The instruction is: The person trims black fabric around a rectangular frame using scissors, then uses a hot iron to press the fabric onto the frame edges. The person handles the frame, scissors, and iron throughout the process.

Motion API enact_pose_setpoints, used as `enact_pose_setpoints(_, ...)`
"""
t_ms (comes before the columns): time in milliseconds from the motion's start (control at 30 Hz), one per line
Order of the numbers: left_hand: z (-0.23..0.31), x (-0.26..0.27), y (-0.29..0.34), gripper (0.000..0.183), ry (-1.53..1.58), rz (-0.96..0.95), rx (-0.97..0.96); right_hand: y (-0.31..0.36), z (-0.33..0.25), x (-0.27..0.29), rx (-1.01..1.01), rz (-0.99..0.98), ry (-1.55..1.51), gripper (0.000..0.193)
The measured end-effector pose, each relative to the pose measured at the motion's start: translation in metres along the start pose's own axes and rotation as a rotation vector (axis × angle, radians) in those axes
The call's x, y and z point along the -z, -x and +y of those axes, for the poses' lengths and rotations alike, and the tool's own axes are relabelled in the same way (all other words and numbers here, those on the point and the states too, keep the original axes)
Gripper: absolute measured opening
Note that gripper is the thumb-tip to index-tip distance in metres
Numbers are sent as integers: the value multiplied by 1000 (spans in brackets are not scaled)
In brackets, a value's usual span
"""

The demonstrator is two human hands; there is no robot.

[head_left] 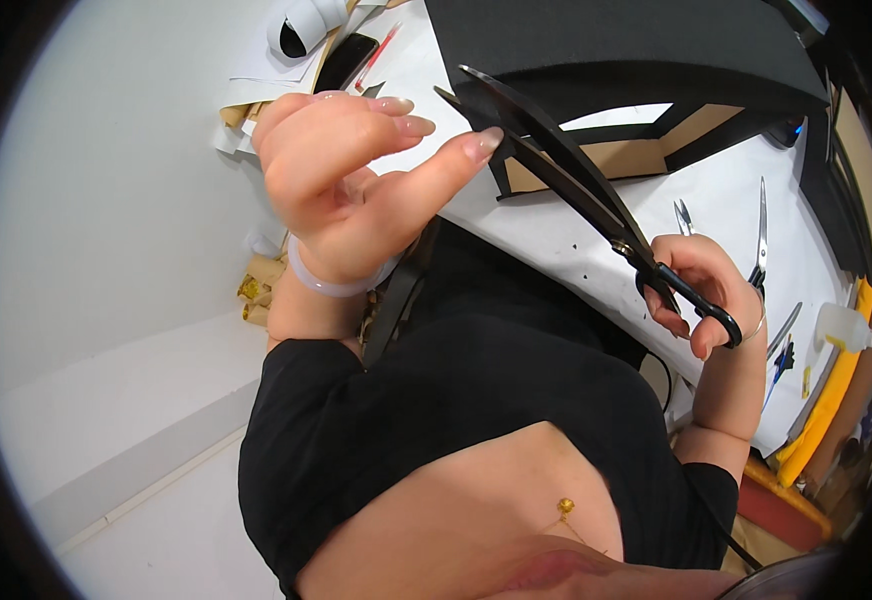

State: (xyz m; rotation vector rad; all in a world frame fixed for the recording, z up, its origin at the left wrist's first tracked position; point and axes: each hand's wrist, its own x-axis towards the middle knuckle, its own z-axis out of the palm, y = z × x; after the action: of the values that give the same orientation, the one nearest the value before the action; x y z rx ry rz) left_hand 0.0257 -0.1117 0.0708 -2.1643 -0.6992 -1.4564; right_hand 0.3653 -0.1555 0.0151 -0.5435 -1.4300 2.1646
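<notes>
My right hand (701, 285) grips a large pair of black scissors (576, 185) by the handles. Their long blades stand slightly apart and point up and to the left, above the table edge. Raised to the left is my left hand (341, 190), with bent fingers and the thumb stretched out towards the blades. The thumb tip overlaps one blade; whether it touches, I cannot tell. Nothing shows between thumb and fingers. Behind the blades stands a black box-like piece (636, 45) with a cut-out opening and tan inner faces.
White paper covers the table (556, 245). On the right lie small snips (685, 215), slim scissors (762, 235), a translucent bottle (841, 328) and a yellow strip (826, 410). A red pen (381, 52) and paper rolls (316, 20) are at far left, by a white wall (126, 190).
</notes>
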Motion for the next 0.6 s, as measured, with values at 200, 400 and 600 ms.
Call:
enact_pose_setpoints(200,4,2,0,33,-54,-8,-3,-11,-5,9,18,-59,32,74)
enact_pose_setpoints(400,-1,1,1,33,-115,-31,-142,-20,-8,9,11,-41,-3,75)
enact_pose_setpoints(600,-1,5,2,31,-159,-70,-177,-28,-13,11,-7,-75,-38,74)
